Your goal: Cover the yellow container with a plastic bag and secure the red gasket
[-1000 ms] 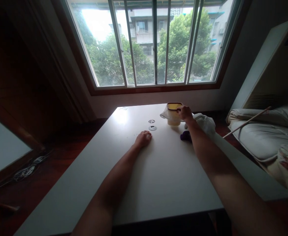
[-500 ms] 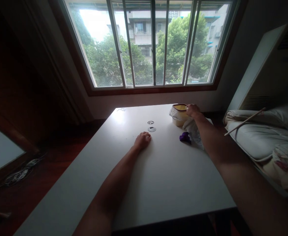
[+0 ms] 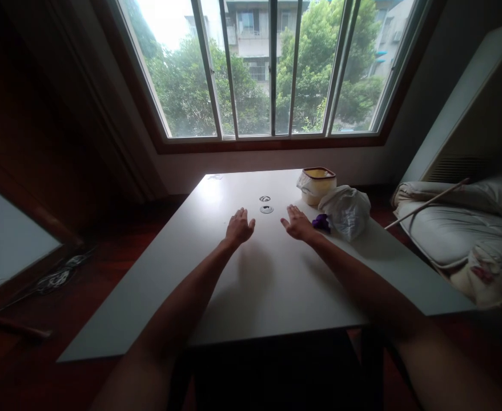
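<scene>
Right hand (image 3: 297,222) is off the bin (image 3: 316,197) now; half a second back I had it at the rim. It's on the near-left side of the bin, open, fingers spread, holding nothing. Left hand (image 3: 239,226) was loosely curled, now open and empty too, farther left of the bin. Can't tell from my view if either palm touches the table (image 3: 251,297). Bin is beyond both hands, to their right, near the table's far edge. Purple cloth (image 3: 321,223) sits on the near side of the bin, just beside the right hand; white plastic bag (image 3: 347,211) is at the bin's near-right. Bin: upright, pale yellow, brown rim, open top, clear-whitish plastic over its left side. Cloth: small, crumpled. Bag: puffed, wrinkled.
</scene>
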